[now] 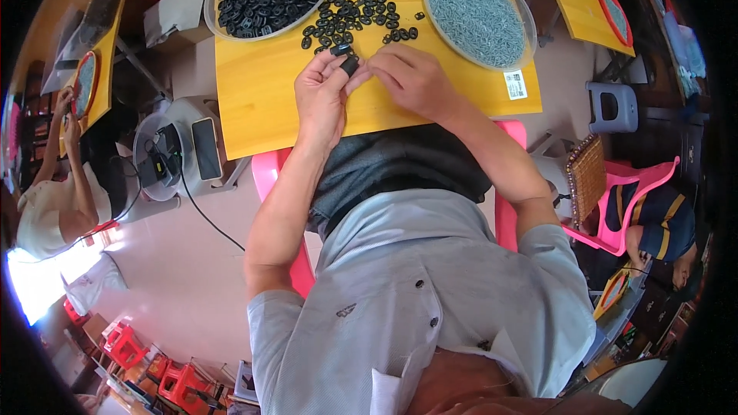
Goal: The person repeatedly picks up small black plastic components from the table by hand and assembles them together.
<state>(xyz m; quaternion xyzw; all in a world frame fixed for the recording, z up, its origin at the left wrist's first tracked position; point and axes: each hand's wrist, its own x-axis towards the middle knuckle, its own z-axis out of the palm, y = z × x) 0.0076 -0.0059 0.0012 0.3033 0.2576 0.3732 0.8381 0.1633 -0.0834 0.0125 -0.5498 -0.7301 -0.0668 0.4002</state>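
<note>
My left hand (319,100) is raised over the near part of the yellow table (257,92), its fingers closed on a small black plastic piece (340,50). A black covering (350,66) appears to wrap the thumb tip. My right hand (415,81) is close beside it, fingertips pinched together almost against the left fingers. Whatever those right fingertips grip is too small to make out. Just beyond both hands, several loose black oval plastic pieces (334,24) lie scattered on the tabletop.
A clear round tub (210,17) heaped with black pieces stands at the far left. Another tub (530,27) at the far right is full of silvery screws (477,19). A white label (516,85) is on the table's right. Other people sit at both sides; a phone (205,150) lies left.
</note>
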